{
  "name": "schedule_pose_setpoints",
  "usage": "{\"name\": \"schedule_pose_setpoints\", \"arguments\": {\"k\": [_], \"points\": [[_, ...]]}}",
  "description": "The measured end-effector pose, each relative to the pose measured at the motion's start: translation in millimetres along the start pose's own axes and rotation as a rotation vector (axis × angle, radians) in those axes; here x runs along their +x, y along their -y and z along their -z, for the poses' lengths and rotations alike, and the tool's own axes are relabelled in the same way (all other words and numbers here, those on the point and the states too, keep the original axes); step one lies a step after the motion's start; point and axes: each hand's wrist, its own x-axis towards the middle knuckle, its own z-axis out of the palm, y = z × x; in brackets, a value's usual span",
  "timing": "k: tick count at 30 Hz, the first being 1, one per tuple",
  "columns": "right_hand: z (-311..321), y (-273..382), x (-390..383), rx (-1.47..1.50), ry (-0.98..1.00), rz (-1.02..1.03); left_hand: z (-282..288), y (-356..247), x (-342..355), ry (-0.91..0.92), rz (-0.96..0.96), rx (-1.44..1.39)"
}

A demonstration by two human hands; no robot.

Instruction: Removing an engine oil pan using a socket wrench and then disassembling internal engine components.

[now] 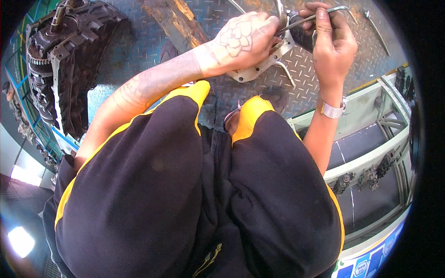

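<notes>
Head view: with the left hand (245, 39) clenched on the metal plate (259, 69) and the right hand (331, 44) grasping a thin bent rod (315, 16), a slipped rod could likely jab the fingers.

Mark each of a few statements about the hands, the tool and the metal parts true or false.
1. The left hand presses on a flat metal plate. True.
2. The right hand holds a thin bent metal rod tool. True.
3. The right wrist is bare. False: it wears a metal watch.
4. The work lies on a wooden table. False: on a steel tread plate surface.
5. A dark engine block lies on the person's left. True.
</notes>
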Motion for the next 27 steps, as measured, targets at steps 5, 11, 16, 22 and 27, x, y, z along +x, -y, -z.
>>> {"name": "schedule_pose_setpoints", "arguments": {"k": [5,11,16,22,27], "points": [[-0.2,-2.6,7.2,-0.013,-0.007,0.029,-2.1,1.0,0.6,0.052,-0.029,0.050],[16.5,8.0,13.2,-0.197,-0.020,-0.110,-7.9,-0.7,-0.6,0.038,-0.029,0.015],[1.5,6.8,10.8,-0.131,-0.069,-0.079,-2.4,-0.2,-6.7,0.017,0.072,-0.050],[14.9,21.5,12.7,-0.157,0.181,-0.084,-2.2,-5.0,-6.0,-0.003,0.038,0.017],[14.8,19.0,13.5,-0.226,0.077,-0.028,-2.6,-6.8,0.2,0.015,-0.003,0.082]]}}
